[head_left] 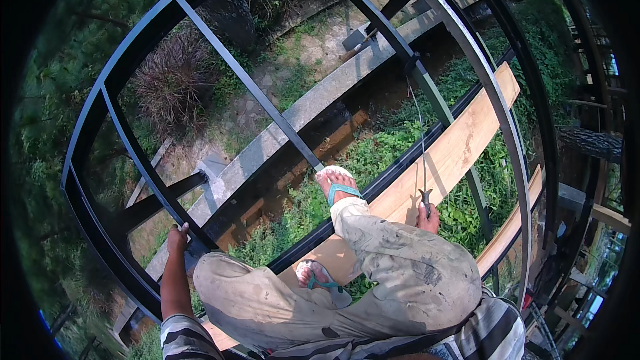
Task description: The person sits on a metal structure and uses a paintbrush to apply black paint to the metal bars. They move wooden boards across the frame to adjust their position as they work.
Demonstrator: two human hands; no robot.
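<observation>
I crouch on a wooden plank [460, 147] laid across a dark metal frame high above the ground. My left hand [177, 236] grips a dark steel bar [150, 180] of the frame at the lower left. My right hand [428, 216] rests by my knee, closed around the handle of a thin long tool [423, 160] that points up along the plank toward a wire hanging from a bar. My feet wear teal flip-flops [340, 183], one on a bar, one on the plank.
Steel bars [253, 87] cross the view in a grid with open gaps. Far below lie a concrete wall [320, 97], a ditch, green weeds [373, 147] and grass. A second plank [510, 227] lies at the right, with more framework beyond.
</observation>
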